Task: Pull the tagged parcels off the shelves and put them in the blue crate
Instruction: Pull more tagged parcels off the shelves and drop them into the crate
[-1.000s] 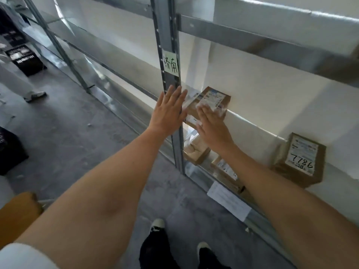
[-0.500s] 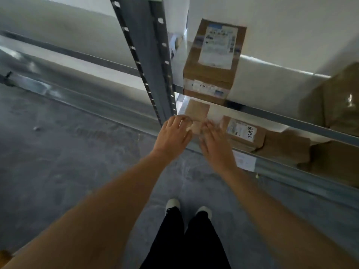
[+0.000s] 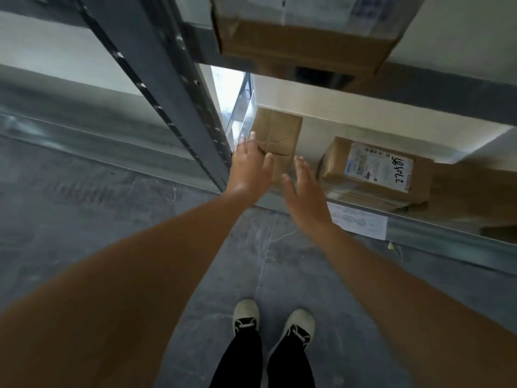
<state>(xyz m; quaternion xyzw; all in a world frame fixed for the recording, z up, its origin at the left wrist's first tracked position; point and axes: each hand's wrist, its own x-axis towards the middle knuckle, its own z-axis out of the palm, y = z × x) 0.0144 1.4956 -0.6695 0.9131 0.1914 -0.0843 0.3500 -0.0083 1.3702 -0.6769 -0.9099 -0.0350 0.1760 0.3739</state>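
Observation:
A small plain brown parcel (image 3: pixel 279 133) lies on the low shelf (image 3: pixel 447 242), just right of the grey upright post (image 3: pixel 167 93). My left hand (image 3: pixel 249 169) rests on its near left corner, fingers stretched along the left edge and thumb on top. My right hand (image 3: pixel 306 194) is spread open just off the parcel's near right side, palm turned toward it and holding nothing. To the right lies a labelled parcel (image 3: pixel 375 172) with a handwritten number. The blue crate is not in view.
A bigger labelled box (image 3: pixel 302 43) sits on the shelf above, overhanging the low shelf. More brown parcels (image 3: pixel 475 191) lie further right. A paper slip (image 3: pixel 361 222) hangs on the low shelf's front rail. My two shoes (image 3: pixel 272 320) stand on grey concrete floor.
My view has dropped from the upper shelf to the low one. Both hands came down from the upper box and reached the small plain parcel; the left now touches it.

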